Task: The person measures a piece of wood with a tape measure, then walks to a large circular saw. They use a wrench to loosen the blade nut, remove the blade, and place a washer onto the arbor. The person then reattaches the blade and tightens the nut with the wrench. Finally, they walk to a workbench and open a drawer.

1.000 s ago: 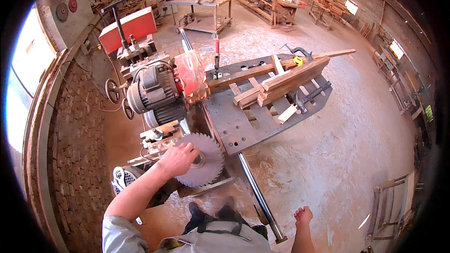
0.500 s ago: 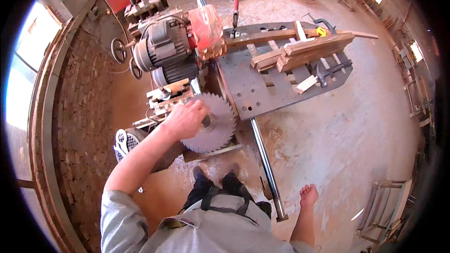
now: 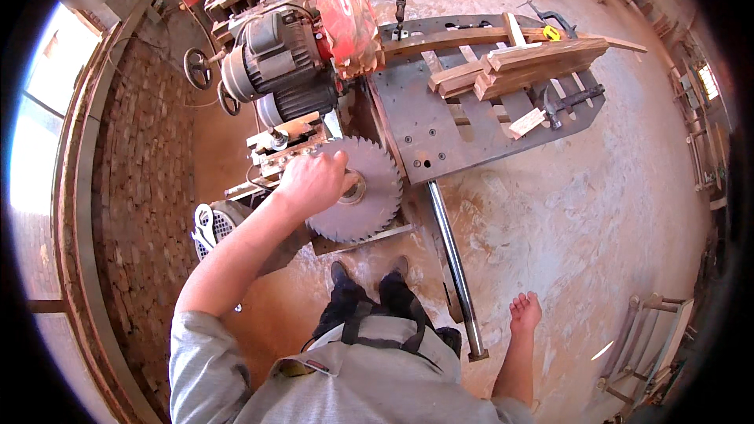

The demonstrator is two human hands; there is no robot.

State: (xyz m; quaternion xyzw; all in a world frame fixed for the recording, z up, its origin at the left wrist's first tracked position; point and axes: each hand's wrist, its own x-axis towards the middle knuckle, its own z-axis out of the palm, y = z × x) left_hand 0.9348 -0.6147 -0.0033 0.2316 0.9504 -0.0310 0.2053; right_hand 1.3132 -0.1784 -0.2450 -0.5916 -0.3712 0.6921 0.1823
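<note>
A large round toothed saw blade stands on the woodworking machine in front of me. Over its hub is my left hand, seen from the back with the fingers curled in. Whatever those fingers grip is hidden behind the hand. Out to the right, over the floor, my right hand hangs away from the machine. Its fingers are curled and nothing shows in them.
An electric motor and a red guard sit beyond the blade. A grey table carries timber pieces and a hammer. Two wrenches rest at left. A steel bar runs toward me on the right.
My view has shifted slightly, so the machine sits a little higher and further right. My left hand stays at the blade's hub. My right hand remains out to the side.
</note>
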